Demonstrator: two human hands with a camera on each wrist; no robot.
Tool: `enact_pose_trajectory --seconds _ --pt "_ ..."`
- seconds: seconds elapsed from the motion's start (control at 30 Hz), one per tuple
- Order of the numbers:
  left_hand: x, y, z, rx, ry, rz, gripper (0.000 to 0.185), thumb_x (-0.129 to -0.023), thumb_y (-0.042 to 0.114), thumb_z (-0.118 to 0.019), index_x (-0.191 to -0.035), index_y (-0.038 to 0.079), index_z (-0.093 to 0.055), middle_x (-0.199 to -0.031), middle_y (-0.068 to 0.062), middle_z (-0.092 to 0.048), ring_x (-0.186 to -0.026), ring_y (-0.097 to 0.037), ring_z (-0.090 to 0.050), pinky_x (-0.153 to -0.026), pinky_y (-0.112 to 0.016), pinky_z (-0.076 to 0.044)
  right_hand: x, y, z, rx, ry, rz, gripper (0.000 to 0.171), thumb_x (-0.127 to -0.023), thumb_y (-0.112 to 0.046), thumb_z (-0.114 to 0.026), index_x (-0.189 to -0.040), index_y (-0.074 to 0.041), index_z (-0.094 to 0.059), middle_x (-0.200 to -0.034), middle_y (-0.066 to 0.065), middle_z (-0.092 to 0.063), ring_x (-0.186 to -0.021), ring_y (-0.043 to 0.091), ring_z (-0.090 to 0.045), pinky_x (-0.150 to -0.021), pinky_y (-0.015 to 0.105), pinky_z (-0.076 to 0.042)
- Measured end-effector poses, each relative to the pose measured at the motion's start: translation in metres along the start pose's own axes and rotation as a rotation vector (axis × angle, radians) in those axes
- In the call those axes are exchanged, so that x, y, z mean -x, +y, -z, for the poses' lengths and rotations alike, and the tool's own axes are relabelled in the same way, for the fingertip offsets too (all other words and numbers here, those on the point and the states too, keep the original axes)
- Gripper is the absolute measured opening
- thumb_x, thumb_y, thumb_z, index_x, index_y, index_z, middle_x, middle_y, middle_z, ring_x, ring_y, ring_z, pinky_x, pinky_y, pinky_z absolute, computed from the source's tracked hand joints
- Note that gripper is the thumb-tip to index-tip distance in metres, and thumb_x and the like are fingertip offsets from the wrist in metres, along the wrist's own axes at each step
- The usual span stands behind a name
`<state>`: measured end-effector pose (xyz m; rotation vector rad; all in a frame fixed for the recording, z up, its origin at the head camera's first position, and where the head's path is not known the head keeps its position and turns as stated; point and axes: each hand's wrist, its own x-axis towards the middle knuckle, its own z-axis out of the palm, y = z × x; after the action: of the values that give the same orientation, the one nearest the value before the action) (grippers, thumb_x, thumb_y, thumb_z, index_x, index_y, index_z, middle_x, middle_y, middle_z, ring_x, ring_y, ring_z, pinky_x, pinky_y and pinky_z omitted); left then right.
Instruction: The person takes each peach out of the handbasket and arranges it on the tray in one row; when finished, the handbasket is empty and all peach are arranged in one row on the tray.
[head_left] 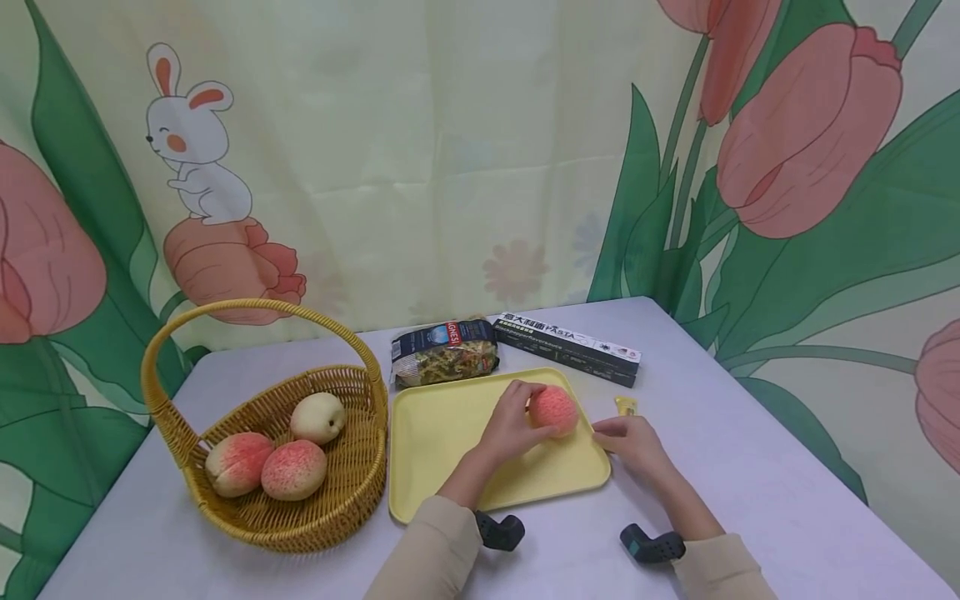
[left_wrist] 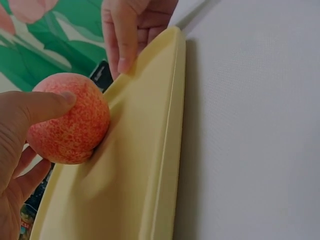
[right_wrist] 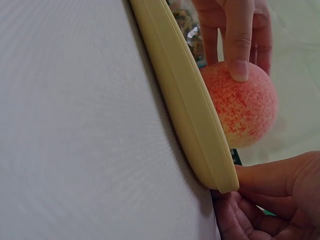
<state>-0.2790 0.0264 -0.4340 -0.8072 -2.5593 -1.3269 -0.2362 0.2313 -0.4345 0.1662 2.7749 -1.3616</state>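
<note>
My left hand [head_left: 516, 423] grips a pink-red peach [head_left: 553, 411] between thumb and fingers, at the right part of a yellow tray [head_left: 438, 450]. The left wrist view shows the thumb on the near side of the peach [left_wrist: 70, 120], with fingers on its far side. At the tray's right edge, my right hand [head_left: 636, 443] pinches the rim. In the right wrist view its thumb lies over the tray [right_wrist: 192, 110] corner and the other fingers curl below it.
Left of the tray stands a wicker basket [head_left: 352, 467] with a tall handle, holding several peaches [head_left: 294, 471]. Behind the tray lie a bag of pasta [head_left: 446, 354] and a long black pasta box [head_left: 566, 346]. A small yellow packet [head_left: 626, 406] sits just beyond my right hand.
</note>
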Motion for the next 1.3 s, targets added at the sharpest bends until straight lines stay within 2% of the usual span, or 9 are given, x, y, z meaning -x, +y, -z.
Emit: enact_pose_trajectory --seconds 0.27,0.57,0.8,0.9,1.03,1.17,1.3 --pt "-0.009 0.005 -0.009 0.017 -0.015 0.022 0.058 -0.071 0.017 -0.08 -0.121 0.008 -0.053 -0.109 0.0 -0.049 -0.1 -0.014 -0.049 -0.085 -0.023 -0.044 0.001 -0.001 0.001 0.006 -0.002 0.004 0.025 -0.087 -0.012 -0.062 -0.104 0.005 -0.065 -0.101 0.019 -0.064 -0.098 0.033 -0.056 -0.081 0.042 -0.048" --pt "-0.014 0.01 -0.01 0.009 -0.038 0.03 0.057 -0.073 0.017 -0.079 -0.122 0.01 -0.052 -0.111 0.0 -0.05 -0.104 -0.014 -0.05 -0.088 -0.023 -0.043 -0.001 -0.002 0.0 0.012 0.008 0.026 0.024 -0.086 -0.01 -0.061 -0.103 0.007 -0.064 -0.102 0.02 -0.064 -0.098 0.034 -0.057 -0.081 0.042 -0.048" --pt "-0.015 0.018 -0.006 -0.089 -0.099 0.047 0.06 -0.075 0.022 -0.077 -0.127 0.011 -0.049 -0.118 -0.001 -0.048 -0.109 -0.015 -0.047 -0.091 -0.026 -0.042 -0.001 0.0 -0.001 0.016 0.002 0.035 0.024 -0.086 -0.01 -0.062 -0.102 0.007 -0.065 -0.1 0.02 -0.064 -0.099 0.036 -0.056 -0.082 0.044 -0.047" --pt "-0.013 0.024 0.0 -0.149 -0.12 0.018 0.059 -0.077 0.025 -0.076 -0.127 0.011 -0.049 -0.121 -0.004 -0.048 -0.112 -0.018 -0.046 -0.093 -0.029 -0.041 0.0 0.0 0.0 0.025 0.003 0.04 0.023 -0.086 -0.009 -0.062 -0.102 0.007 -0.065 -0.1 0.02 -0.064 -0.098 0.035 -0.057 -0.082 0.044 -0.047" --pt "-0.009 0.029 0.014 -0.179 -0.103 -0.029 0.053 -0.081 0.023 -0.072 -0.127 0.009 -0.049 -0.125 -0.006 -0.047 -0.117 -0.02 -0.044 -0.096 -0.031 -0.039 0.001 -0.002 0.002 0.032 0.003 0.054 0.024 -0.086 -0.01 -0.062 -0.103 0.008 -0.064 -0.1 0.02 -0.064 -0.098 0.035 -0.057 -0.082 0.044 -0.047" --pt "-0.003 0.031 0.032 -0.179 -0.07 -0.081 0.05 -0.084 0.023 -0.069 -0.128 0.008 -0.05 -0.125 -0.007 -0.047 -0.116 -0.02 -0.045 -0.095 -0.032 -0.04 0.0 -0.002 0.002 0.029 -0.005 0.05 0.025 -0.086 -0.011 -0.062 -0.104 0.007 -0.064 -0.101 0.02 -0.064 -0.099 0.036 -0.056 -0.083 0.045 -0.046" --pt "0.006 0.029 0.052 -0.146 -0.039 -0.119 0.048 -0.085 0.023 -0.067 -0.127 0.007 -0.05 -0.125 -0.007 -0.047 -0.108 -0.019 -0.049 -0.088 -0.03 -0.045 -0.001 0.0 0.002 0.029 -0.014 0.046 0.026 -0.086 -0.011 -0.061 -0.105 0.007 -0.064 -0.102 0.02 -0.063 -0.1 0.036 -0.056 -0.083 0.045 -0.046"
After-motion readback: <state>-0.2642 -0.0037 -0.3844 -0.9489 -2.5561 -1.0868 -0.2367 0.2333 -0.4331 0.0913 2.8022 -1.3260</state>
